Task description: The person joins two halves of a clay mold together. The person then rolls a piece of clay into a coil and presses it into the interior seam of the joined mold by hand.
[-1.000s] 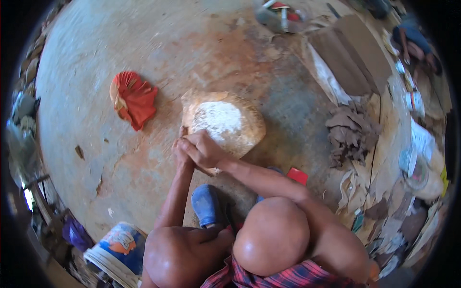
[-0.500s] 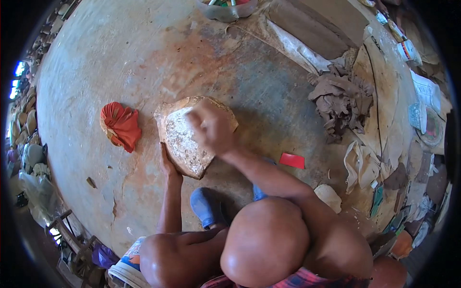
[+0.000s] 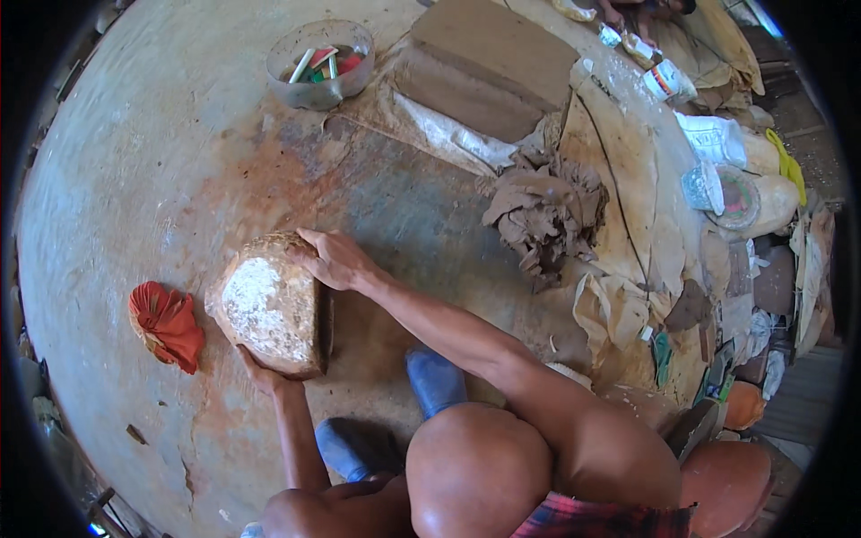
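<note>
We have both hands on a thick, rounded clay slab (image 3: 269, 305) that lies on the stained floor (image 3: 143, 161), its broad, white-dusted face turned up. Our right hand (image 3: 334, 260) rests on the slab's far right corner, fingers (image 3: 305, 240) together and laid flat along the upper edge, palm pressing down rather than clamping. Our left hand (image 3: 262, 375) cups the near edge from below, fingers tucked under the slab so we cannot tell how they are spread. The step in hand looks like turning or squaring up the slab on the floor; the next move, as we judge it, calls for a steady push from the right palm against the left hand's brace, so the piece does not slide or crack. Its long axis runs from the right fingertips down toward the left hand, slightly slanted, with the straight cut side facing our right wrist. Just beyond the left fingers lies a red cloth (image 3: 166, 325); well past the right fingers sit a lump of grey clay (image 3: 543, 215) and a bowl of tools (image 3: 320, 63).
</note>
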A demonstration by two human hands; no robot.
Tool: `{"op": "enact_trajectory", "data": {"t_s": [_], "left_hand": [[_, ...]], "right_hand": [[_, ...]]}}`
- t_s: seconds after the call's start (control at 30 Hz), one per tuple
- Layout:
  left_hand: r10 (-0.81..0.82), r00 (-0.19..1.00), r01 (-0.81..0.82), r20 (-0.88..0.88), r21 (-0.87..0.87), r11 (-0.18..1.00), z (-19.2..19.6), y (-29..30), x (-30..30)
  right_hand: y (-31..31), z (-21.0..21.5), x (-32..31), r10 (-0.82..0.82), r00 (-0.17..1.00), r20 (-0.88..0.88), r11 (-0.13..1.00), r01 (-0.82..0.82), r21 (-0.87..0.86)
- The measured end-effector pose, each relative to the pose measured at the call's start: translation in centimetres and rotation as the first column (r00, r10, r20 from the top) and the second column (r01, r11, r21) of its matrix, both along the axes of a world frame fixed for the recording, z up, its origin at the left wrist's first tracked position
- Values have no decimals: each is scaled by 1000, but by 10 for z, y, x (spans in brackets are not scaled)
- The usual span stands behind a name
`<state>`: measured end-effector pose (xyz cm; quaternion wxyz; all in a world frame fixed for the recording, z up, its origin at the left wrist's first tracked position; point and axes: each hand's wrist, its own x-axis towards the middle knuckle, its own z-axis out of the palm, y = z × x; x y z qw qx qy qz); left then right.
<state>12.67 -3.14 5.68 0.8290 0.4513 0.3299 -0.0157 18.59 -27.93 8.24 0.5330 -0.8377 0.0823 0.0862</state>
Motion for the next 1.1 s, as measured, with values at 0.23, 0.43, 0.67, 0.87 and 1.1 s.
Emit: {"op": "enact_trajectory", "data": {"t_s": [0.23,0.43,0.67,0.87,1.1], "left_hand": [[29,998,-25,57,-71,997,-18,40,51],[17,1000,-17,-11,46,999,-50,52,45],[-67,990,88,-128,164,983,-44,67,39],[-114,951,167,-286,169,971,-13,83,9],[41,988,3,-148,288,958,-4,121,9]], "right_hand": [[-86,104,-24,87,803,590,831,269,-488],[-237,125,-122,164,973,165,260,119,-958],[-274,117,-125,124,985,118,193,93,-977],[-294,152,-135,-270,897,349,407,435,-803],[-257,173,-177,-82,962,260,255,273,-928]]}}
